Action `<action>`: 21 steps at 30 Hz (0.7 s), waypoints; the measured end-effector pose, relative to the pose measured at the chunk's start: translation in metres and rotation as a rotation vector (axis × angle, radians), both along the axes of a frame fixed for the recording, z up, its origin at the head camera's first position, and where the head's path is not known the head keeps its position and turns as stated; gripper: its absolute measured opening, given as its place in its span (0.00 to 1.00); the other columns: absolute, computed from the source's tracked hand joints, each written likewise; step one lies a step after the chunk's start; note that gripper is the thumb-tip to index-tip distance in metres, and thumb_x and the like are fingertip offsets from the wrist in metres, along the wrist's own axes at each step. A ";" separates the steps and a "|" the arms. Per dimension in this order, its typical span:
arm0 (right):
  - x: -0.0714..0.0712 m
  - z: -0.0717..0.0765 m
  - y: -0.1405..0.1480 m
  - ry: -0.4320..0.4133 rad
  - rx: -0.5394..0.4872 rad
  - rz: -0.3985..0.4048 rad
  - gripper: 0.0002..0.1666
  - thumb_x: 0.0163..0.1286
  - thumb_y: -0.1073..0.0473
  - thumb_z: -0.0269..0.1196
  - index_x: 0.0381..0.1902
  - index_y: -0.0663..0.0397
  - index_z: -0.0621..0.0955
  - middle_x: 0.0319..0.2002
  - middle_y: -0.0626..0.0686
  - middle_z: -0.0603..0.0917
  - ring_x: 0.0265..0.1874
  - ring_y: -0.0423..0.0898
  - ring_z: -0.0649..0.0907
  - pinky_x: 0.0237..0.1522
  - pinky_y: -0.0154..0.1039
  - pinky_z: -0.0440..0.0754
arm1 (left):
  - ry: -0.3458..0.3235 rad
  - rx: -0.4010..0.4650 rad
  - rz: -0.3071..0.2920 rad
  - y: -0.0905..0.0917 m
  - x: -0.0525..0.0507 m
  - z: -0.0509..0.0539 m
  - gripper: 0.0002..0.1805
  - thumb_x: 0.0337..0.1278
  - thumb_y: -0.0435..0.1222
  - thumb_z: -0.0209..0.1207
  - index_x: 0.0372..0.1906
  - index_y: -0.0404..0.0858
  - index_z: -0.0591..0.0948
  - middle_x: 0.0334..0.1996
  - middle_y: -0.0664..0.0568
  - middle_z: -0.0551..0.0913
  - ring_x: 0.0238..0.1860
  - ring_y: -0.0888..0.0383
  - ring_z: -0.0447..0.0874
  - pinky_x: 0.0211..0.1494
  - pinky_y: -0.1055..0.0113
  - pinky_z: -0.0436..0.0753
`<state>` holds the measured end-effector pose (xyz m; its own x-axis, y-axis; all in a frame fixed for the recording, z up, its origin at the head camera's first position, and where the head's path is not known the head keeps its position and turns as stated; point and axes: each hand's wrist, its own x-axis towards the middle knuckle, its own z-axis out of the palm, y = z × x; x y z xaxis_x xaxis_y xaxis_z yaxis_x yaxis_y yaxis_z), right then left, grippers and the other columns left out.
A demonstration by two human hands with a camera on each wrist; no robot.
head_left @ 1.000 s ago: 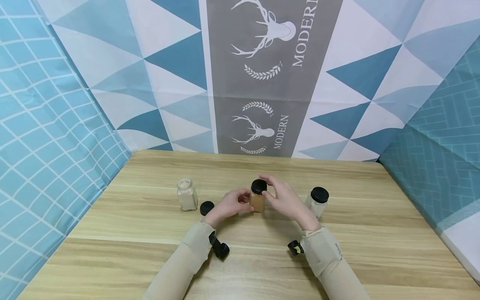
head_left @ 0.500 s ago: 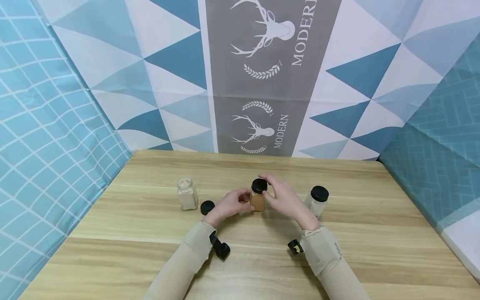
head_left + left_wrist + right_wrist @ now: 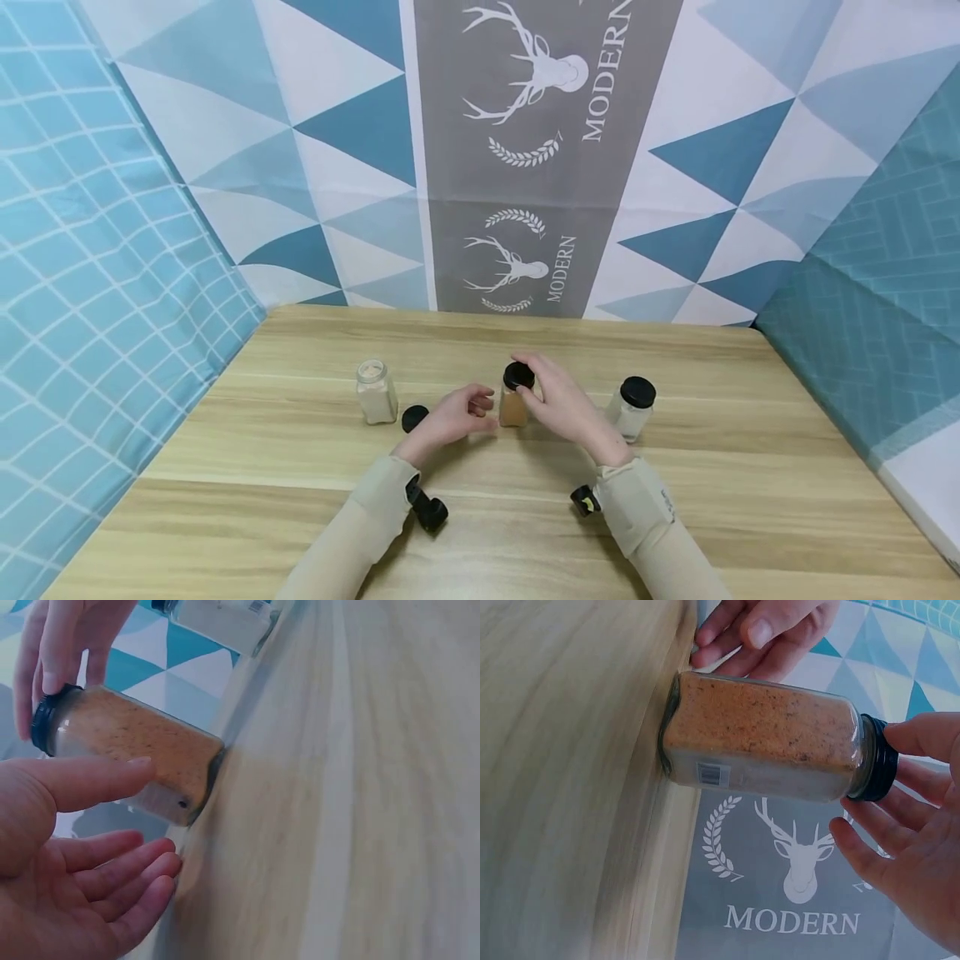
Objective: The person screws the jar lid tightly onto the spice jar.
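A glass jar (image 3: 513,410) of orange-brown spice powder stands upright on the wooden table in the head view. My right hand (image 3: 566,408) pinches its black screw lid (image 3: 879,759) between thumb and fingers; the right wrist view shows this from the side. To the jar's left, my left hand (image 3: 452,415) is a little apart from the glass. Its thumb and fingers are spread and relaxed in the left wrist view, with nothing between them. Beside the left hand lies a loose black lid (image 3: 414,417), partly hidden by it.
A lidless jar (image 3: 377,402) of pale powder stands to the left on the table (image 3: 480,533). Another jar (image 3: 632,410), with pale contents and a black lid, stands right of my right hand. Patterned cloth (image 3: 517,183) hangs behind the table's far edge.
My left hand has let go of the spice jar and moved slightly left, its fingers loosening. The right hand stays at the lid. The head view has tilted slightly.
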<state>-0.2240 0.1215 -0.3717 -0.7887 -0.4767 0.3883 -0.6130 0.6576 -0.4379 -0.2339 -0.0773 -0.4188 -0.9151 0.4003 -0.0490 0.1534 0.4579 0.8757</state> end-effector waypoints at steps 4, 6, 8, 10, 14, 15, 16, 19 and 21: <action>-0.001 -0.001 -0.006 0.024 0.001 0.014 0.25 0.64 0.62 0.56 0.60 0.58 0.69 0.56 0.55 0.74 0.52 0.50 0.75 0.54 0.46 0.72 | 0.023 -0.042 0.022 -0.010 0.006 0.005 0.26 0.50 0.38 0.62 0.55 0.33 0.72 0.48 0.45 0.79 0.47 0.52 0.77 0.50 0.57 0.75; -0.001 -0.001 -0.010 0.055 0.021 0.024 0.24 0.64 0.62 0.57 0.59 0.58 0.70 0.55 0.55 0.75 0.51 0.50 0.75 0.55 0.45 0.72 | 0.036 -0.052 0.041 -0.015 0.010 0.010 0.23 0.51 0.38 0.61 0.53 0.34 0.74 0.46 0.47 0.79 0.46 0.53 0.78 0.50 0.57 0.76; -0.002 -0.001 -0.013 0.107 0.058 0.028 0.22 0.64 0.62 0.56 0.57 0.59 0.72 0.52 0.55 0.76 0.51 0.50 0.76 0.55 0.45 0.71 | 0.054 -0.065 0.052 -0.020 0.013 0.011 0.20 0.52 0.38 0.60 0.51 0.35 0.75 0.44 0.49 0.80 0.45 0.54 0.78 0.49 0.58 0.76; -0.004 0.000 -0.017 0.170 0.100 0.027 0.19 0.64 0.63 0.56 0.54 0.58 0.74 0.50 0.54 0.78 0.53 0.51 0.75 0.57 0.46 0.69 | 0.072 -0.077 0.064 -0.025 0.017 0.014 0.18 0.53 0.39 0.59 0.49 0.36 0.76 0.43 0.50 0.81 0.43 0.55 0.78 0.48 0.59 0.76; -0.007 0.001 -0.025 0.243 0.177 0.018 0.16 0.63 0.62 0.56 0.50 0.55 0.77 0.47 0.52 0.80 0.51 0.50 0.77 0.56 0.48 0.69 | 0.092 -0.099 0.086 -0.039 0.029 0.016 0.16 0.54 0.39 0.59 0.47 0.36 0.78 0.41 0.51 0.82 0.40 0.58 0.78 0.45 0.62 0.77; -0.008 0.001 -0.026 0.244 0.192 0.016 0.16 0.63 0.62 0.56 0.50 0.53 0.77 0.47 0.51 0.80 0.50 0.50 0.77 0.56 0.49 0.69 | 0.092 -0.100 0.095 -0.044 0.031 0.016 0.15 0.54 0.38 0.59 0.46 0.36 0.78 0.40 0.51 0.82 0.40 0.58 0.78 0.44 0.64 0.77; -0.008 0.001 -0.028 0.242 0.207 0.014 0.16 0.63 0.61 0.56 0.50 0.53 0.77 0.47 0.51 0.80 0.51 0.50 0.77 0.56 0.49 0.69 | 0.091 -0.103 0.101 -0.049 0.034 0.015 0.15 0.54 0.38 0.59 0.45 0.36 0.79 0.39 0.52 0.82 0.39 0.59 0.78 0.43 0.65 0.77; -0.007 0.002 -0.034 0.242 0.246 0.012 0.16 0.62 0.60 0.57 0.49 0.51 0.78 0.47 0.50 0.81 0.50 0.49 0.77 0.55 0.49 0.69 | 0.099 -0.114 0.105 -0.064 0.040 0.013 0.14 0.54 0.38 0.59 0.44 0.36 0.79 0.37 0.52 0.81 0.37 0.60 0.77 0.39 0.68 0.77; -0.006 0.003 -0.038 0.237 0.264 0.018 0.16 0.63 0.60 0.56 0.50 0.51 0.77 0.47 0.49 0.81 0.50 0.48 0.77 0.55 0.49 0.68 | 0.092 -0.110 0.085 -0.075 0.043 0.013 0.13 0.54 0.37 0.59 0.43 0.34 0.79 0.35 0.52 0.81 0.36 0.60 0.77 0.37 0.69 0.77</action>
